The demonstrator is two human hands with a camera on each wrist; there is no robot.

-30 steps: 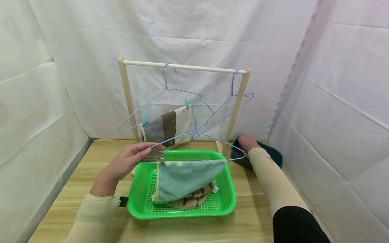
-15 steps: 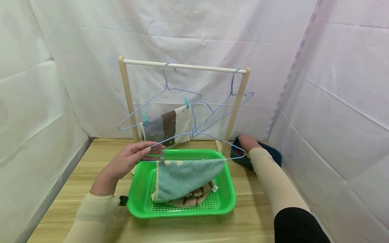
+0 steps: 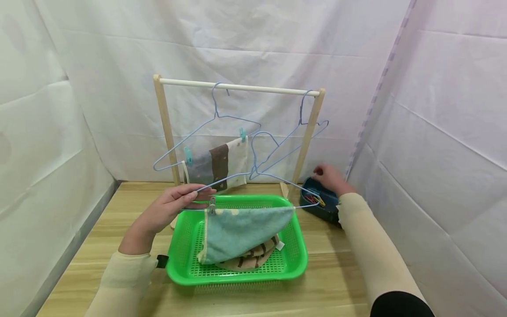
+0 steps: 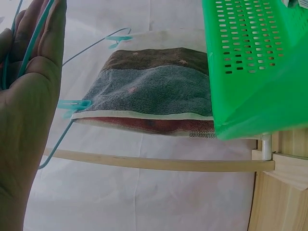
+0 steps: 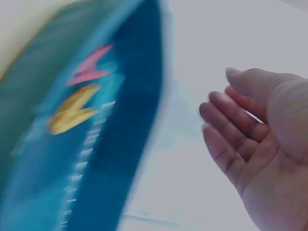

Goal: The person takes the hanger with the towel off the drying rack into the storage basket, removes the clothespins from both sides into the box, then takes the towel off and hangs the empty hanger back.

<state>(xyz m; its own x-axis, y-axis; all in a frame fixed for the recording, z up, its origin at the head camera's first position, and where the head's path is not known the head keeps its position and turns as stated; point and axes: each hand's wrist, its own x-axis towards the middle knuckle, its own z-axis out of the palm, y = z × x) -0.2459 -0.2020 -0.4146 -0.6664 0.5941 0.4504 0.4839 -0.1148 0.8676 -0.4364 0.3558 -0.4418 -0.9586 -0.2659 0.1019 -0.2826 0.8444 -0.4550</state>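
Observation:
My left hand pinches the left arm of a blue wire hanger, held over the green basket. From the hanger's bar hangs a light teal cloth, with a grey clip at its left end. My right hand is just above the back of a dark blue box that contains small coloured clips. In the right wrist view its fingers are loosely bent, the thumb stands apart, and nothing shows between them. That view blurs a yellow clip and a pink one.
The green basket holds a brown patterned cloth. Behind it stands a rack with a white rod and wooden posts. Two hangers hang there, one with a striped towel clipped on in teal. White sheets surround the wooden table.
My right hand has come out of the dark blue box and risen above its back edge, uncovering the clips. The left hand, the hanger and the teal cloth have stayed put.

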